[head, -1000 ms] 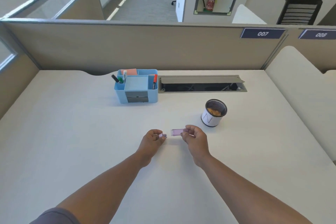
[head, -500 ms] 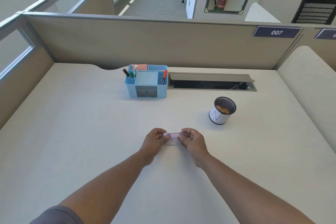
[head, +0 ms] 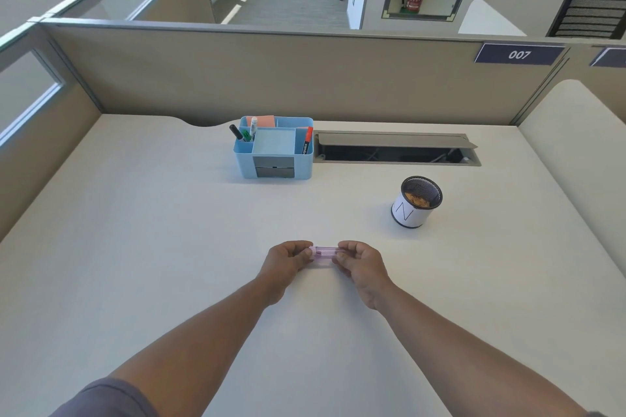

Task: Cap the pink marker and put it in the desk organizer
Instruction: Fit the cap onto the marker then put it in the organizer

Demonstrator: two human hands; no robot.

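Since a second ago your hands closed together: left hand (head: pixel 288 264) and right hand (head: pixel 360 266) each pinch an end of the pink marker (head: pixel 324 252), cap seated, low over the bench (head: pixel 135 247). Blue desk organizer (head: pixel 274 152) well beyond.

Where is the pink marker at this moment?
In the head view the pink marker is low in the middle, held level between the left hand and right hand, above the desk, nearer than the blue organizer.
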